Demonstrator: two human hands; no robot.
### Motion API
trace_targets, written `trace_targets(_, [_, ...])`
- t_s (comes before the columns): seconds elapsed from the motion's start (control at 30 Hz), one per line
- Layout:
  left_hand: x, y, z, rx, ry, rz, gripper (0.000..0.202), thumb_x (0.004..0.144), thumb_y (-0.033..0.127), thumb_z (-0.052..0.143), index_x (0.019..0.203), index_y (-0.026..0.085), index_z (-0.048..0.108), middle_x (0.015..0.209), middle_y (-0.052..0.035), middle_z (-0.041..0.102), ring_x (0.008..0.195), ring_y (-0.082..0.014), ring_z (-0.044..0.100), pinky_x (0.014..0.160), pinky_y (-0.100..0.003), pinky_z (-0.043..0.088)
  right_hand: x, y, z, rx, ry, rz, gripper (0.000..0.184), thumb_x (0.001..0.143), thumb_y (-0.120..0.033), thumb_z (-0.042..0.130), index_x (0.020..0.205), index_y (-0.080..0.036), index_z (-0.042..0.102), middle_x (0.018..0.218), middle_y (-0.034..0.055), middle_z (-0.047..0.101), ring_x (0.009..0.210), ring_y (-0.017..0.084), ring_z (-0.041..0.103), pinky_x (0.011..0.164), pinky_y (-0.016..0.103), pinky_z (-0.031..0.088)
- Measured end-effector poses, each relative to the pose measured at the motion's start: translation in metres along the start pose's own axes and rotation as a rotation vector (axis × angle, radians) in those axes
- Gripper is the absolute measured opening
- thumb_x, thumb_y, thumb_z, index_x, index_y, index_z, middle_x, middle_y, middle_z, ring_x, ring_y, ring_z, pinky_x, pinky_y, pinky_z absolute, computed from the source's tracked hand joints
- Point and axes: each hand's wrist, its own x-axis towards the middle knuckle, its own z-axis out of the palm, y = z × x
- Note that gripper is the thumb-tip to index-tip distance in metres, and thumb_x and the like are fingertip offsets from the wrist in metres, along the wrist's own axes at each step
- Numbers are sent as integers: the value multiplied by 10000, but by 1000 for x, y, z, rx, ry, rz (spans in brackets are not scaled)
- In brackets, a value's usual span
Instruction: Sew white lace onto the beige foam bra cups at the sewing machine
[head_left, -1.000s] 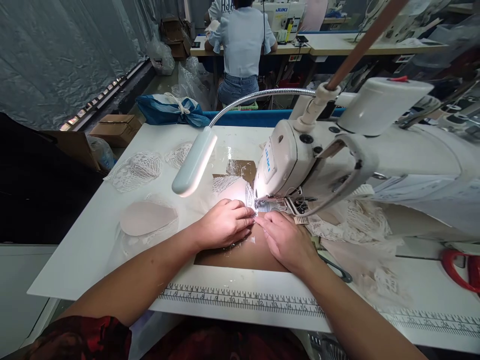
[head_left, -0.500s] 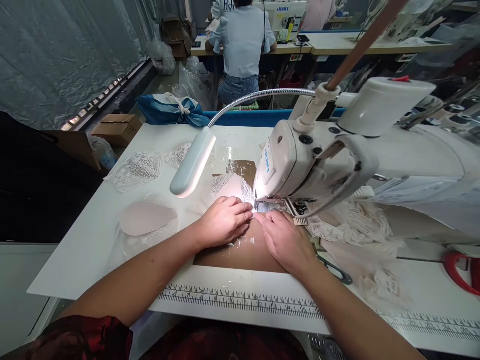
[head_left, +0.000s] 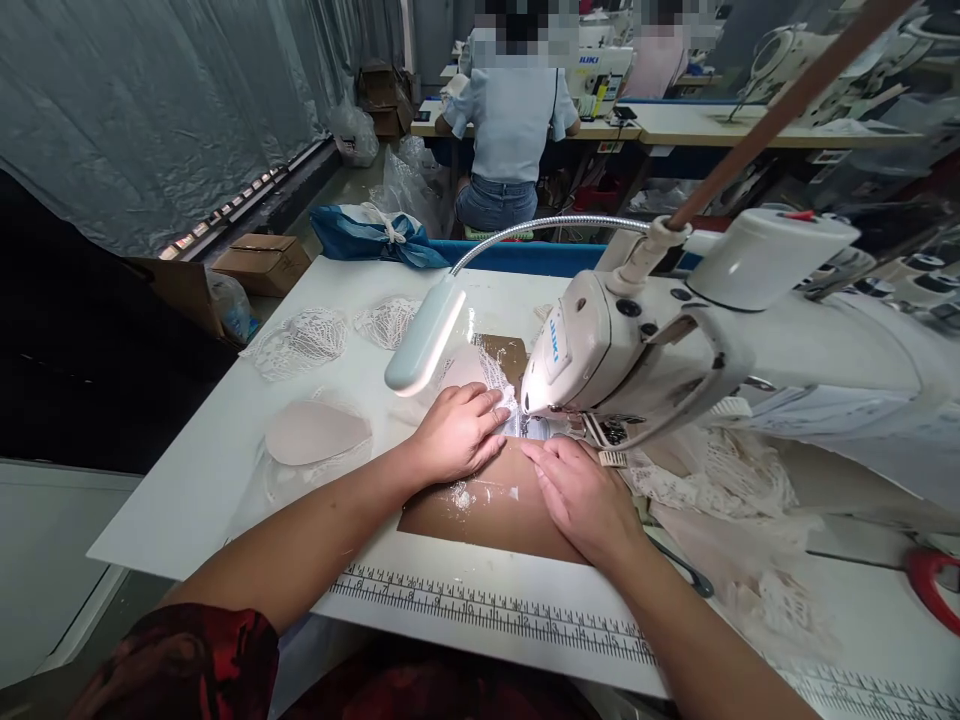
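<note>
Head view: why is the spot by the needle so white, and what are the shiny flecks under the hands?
Head view: the lamp shines straight onto the lace beside the left hand, washing it white; same view, the flecks look like glare off the glossy brown board.

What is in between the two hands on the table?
In the head view, the left hand and the right hand lie flat and apart. The gap between them shows only the brown sheet, which has some shiny white specks on it.
</note>
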Motion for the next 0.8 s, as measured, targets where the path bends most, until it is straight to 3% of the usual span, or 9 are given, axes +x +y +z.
trace_targets(0.33, [2, -6, -5, 63, 29, -173, 359, 909, 380, 445, 1151, 165, 602, 1227, -114, 581, 1121, -291, 489, 909, -446, 416, 0, 5, 3, 34, 2, -21, 341, 907, -184, 406, 1139, -196, 656, 868, 56, 648, 782, 186, 597, 630, 280, 430])
trace_targets(0.53, [-1, -7, -12, 73, -14, -264, 380, 874, 436, 501, 1149, 192, 599, 1214, -109, 569, 1120, -297, 496, 893, -449, 431, -2, 12, 9, 20, 49, -112, 336, 917, -206, 386, 1124, -187, 651, 872, 64, 643, 683, 174, 595, 596, 293, 440])
trace_targets(0.67, [-11, -6, -44, 35, -38, -310, 505, 860, 453, 522, 1287, 186, 494, 1268, -129, 533, 1133, -295, 496, 891, -431, 444, -3, 20, 15, 32, 94, -169, 329, 924, -236, 384, 1101, -177, 655, 858, 63, 643, 672, 175, 602, 581, 297, 446])
trace_targets(0.8, [-46, -24, -89, 128, -9, -527, 403, 897, 426, 443, 1167, 142, 537, 1133, -134, 596, 1057, -298, 531, 886, -452, 428, -5, 22, 17, 10, 116, -171, 338, 926, -253, 381, 1106, -175, 656, 872, 65, 649, 645, 176, 591, 580, 314, 445])
